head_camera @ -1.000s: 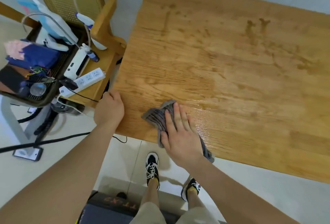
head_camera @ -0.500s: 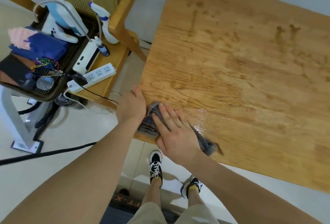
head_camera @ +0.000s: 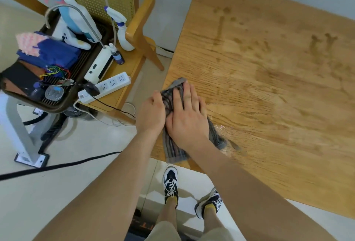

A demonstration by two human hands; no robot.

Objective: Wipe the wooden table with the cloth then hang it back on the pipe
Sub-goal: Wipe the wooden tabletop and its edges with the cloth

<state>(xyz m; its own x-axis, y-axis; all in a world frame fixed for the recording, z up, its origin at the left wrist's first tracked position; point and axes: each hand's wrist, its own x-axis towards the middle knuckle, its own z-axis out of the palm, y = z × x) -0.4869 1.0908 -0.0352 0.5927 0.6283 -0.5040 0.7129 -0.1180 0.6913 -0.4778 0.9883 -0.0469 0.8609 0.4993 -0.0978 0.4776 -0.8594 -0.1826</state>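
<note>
A grey striped cloth (head_camera: pixel 173 147) lies at the near left corner of the wooden table (head_camera: pixel 269 87), one end hanging over the near edge. My right hand (head_camera: pixel 187 117) lies flat on the cloth with fingers spread, pressing it onto the wood. My left hand (head_camera: pixel 150 112) is at the table's left edge, its fingers closed on the cloth's left side. Wet streaks and darker marks show across the tabletop. No pipe for hanging is clearly in view.
A wooden chair (head_camera: pixel 138 29) stands left of the table, loaded with a dark tray (head_camera: pixel 57 104) of clutter, a power strip (head_camera: pixel 104 87) and a spray bottle (head_camera: pixel 120 27). A black cable (head_camera: pixel 57 166) crosses the floor. My feet (head_camera: pixel 171 185) stand by the table's near edge.
My right hand slid the cloth left to the table's corner. My left hand moved from the bare table edge onto the cloth and took hold of it.
</note>
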